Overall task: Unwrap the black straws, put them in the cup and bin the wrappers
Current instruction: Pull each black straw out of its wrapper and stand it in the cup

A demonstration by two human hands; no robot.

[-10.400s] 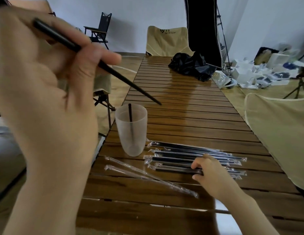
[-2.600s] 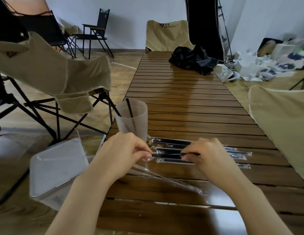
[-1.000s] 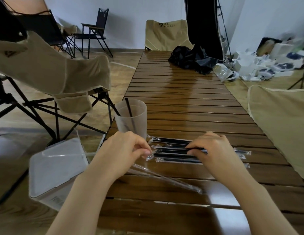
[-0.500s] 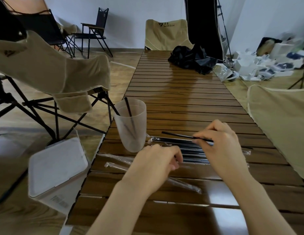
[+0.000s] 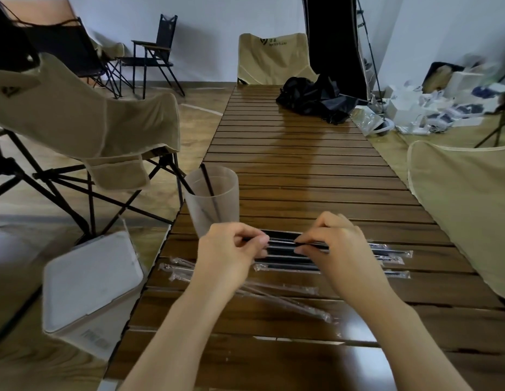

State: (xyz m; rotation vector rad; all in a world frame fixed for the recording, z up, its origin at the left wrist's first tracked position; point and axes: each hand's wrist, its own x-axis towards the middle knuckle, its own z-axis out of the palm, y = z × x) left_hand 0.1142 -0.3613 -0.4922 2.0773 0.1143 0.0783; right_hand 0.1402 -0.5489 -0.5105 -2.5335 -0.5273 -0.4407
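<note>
- Just in front of the cup (image 5: 213,203), near the table's (image 5: 302,170) left edge, both hands hold one black straw (image 5: 282,241) level above the row of wrapped straws (image 5: 344,256).
- The left hand (image 5: 231,253) pinches the straw's left end between thumb and curled fingers; the right hand (image 5: 334,246) pinches it further along, fingers bent and narrow round it.
- Half a second ago the right hand alone held this straw raised, while the left hand was low over the empty wrappers (image 5: 245,289); now the left hand has come up to take the straw's end.
- I judge this as a handover to the left hand, the one nearer the cup, so the drop into it is probably next. Whether any film is left on the straw I cannot tell; the hands hide much of it.
- The cup, frosted and upright, holds two black straws leaning against its left rim.
- The empty wrappers lie on the table nearer the person than the cup, partly under the left forearm, not yet binned.
- A white lidded bin (image 5: 90,283) stands on the floor left of the cup and below it, lid closed; its contents are hidden.
- Several wrapped straws remain to the right of the cup, so the task looks less than half done.
</note>
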